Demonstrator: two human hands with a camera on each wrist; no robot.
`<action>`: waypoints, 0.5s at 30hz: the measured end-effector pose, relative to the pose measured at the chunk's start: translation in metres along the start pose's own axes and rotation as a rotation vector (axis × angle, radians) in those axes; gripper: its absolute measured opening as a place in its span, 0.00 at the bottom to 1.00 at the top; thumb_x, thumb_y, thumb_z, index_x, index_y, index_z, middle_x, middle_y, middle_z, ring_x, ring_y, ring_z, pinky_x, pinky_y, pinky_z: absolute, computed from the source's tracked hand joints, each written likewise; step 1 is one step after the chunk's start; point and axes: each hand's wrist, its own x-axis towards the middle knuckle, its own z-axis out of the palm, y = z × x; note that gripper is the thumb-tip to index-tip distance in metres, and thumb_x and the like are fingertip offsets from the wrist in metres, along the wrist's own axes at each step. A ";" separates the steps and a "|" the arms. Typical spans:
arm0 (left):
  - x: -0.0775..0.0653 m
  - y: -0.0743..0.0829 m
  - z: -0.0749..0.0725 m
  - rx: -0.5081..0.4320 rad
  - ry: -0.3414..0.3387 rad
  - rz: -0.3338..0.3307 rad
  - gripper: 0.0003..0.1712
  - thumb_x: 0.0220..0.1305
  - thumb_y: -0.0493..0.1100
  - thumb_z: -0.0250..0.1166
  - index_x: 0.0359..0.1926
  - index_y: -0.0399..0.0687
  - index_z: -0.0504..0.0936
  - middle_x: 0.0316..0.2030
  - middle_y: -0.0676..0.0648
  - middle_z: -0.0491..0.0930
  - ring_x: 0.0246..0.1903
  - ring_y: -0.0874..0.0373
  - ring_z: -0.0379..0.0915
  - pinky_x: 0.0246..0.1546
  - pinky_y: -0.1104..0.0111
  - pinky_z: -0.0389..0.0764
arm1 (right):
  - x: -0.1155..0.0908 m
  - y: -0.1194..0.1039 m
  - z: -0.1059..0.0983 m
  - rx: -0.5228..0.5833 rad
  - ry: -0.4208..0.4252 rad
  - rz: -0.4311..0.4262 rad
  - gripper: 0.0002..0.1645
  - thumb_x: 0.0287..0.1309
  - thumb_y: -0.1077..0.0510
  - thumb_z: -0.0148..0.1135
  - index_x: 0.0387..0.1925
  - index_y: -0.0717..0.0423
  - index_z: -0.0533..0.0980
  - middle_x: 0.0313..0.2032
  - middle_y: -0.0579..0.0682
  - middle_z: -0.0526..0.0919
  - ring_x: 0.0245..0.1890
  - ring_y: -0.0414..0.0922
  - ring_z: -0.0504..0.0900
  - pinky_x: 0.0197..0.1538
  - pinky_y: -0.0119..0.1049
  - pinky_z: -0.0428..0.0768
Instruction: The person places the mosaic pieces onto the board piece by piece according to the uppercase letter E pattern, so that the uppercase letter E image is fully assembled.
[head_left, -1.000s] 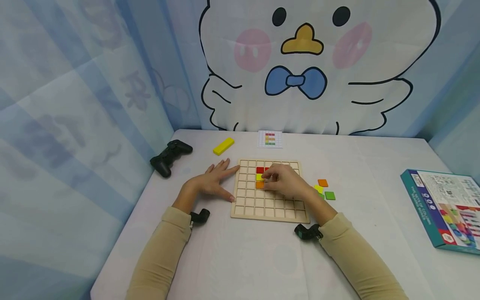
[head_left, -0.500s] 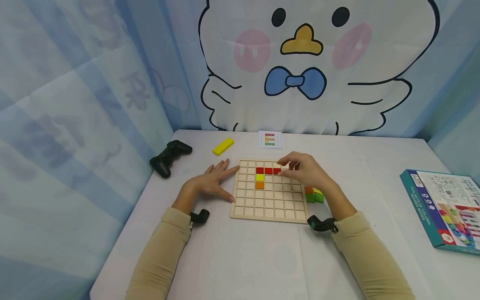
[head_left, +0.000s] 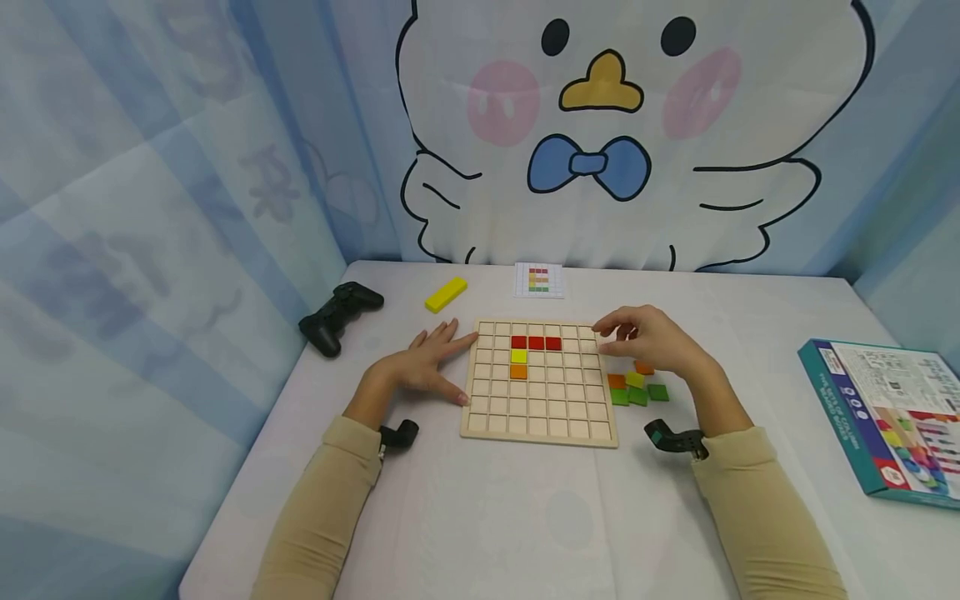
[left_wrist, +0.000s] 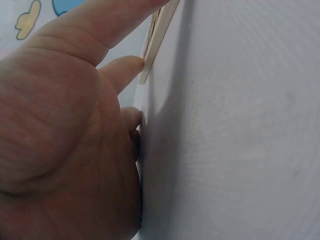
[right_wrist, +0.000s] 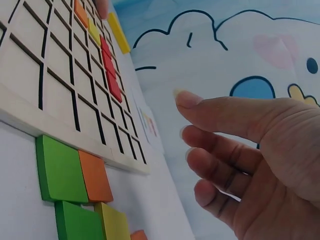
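A square wooden grid board [head_left: 540,417] lies on the table. In its upper cells sit a row of three red tiles [head_left: 536,342], with a yellow tile [head_left: 518,357] and an orange tile [head_left: 518,372] below the leftmost red one. My left hand [head_left: 420,367] is spread out, thumb and index finger touching the board's left edge. Over the board's upper right edge hovers my right hand [head_left: 652,340]; the right wrist view shows bent fingers with nothing between them and the thumb. Loose green tiles [right_wrist: 60,170], orange tiles [right_wrist: 95,175] and a yellow tile [head_left: 634,380] lie just below that hand.
A small pattern card [head_left: 538,281] lies behind the board. To its left are a yellow bar [head_left: 446,295] and a black game controller [head_left: 341,317]. A teal-edged box [head_left: 892,417] stands at the table's right side. A printed curtain [head_left: 480,208] hangs behind.
My right hand has drawn back from the board's middle to its right edge, uncovering the full row of red tiles. The left hand stays in place at the left edge.
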 end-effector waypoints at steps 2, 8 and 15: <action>0.000 0.000 0.000 -0.002 0.000 -0.002 0.68 0.51 0.70 0.76 0.84 0.70 0.45 0.84 0.46 0.25 0.83 0.50 0.16 0.81 0.47 0.23 | -0.001 0.004 -0.002 -0.001 -0.013 0.023 0.21 0.63 0.56 0.74 0.57 0.56 0.84 0.43 0.54 0.83 0.44 0.51 0.74 0.37 0.35 0.78; 0.000 0.000 0.000 0.001 0.003 -0.004 0.68 0.51 0.71 0.76 0.84 0.71 0.45 0.84 0.46 0.25 0.83 0.50 0.17 0.81 0.48 0.23 | -0.005 0.013 -0.005 0.003 -0.066 0.058 0.17 0.61 0.57 0.75 0.52 0.54 0.86 0.40 0.52 0.83 0.42 0.51 0.73 0.35 0.35 0.76; 0.000 -0.001 0.001 0.005 0.004 -0.004 0.67 0.52 0.70 0.76 0.84 0.71 0.45 0.84 0.46 0.25 0.83 0.50 0.17 0.81 0.48 0.23 | -0.006 0.023 -0.006 0.004 -0.175 0.076 0.12 0.58 0.58 0.76 0.44 0.52 0.89 0.39 0.50 0.85 0.40 0.50 0.75 0.38 0.37 0.75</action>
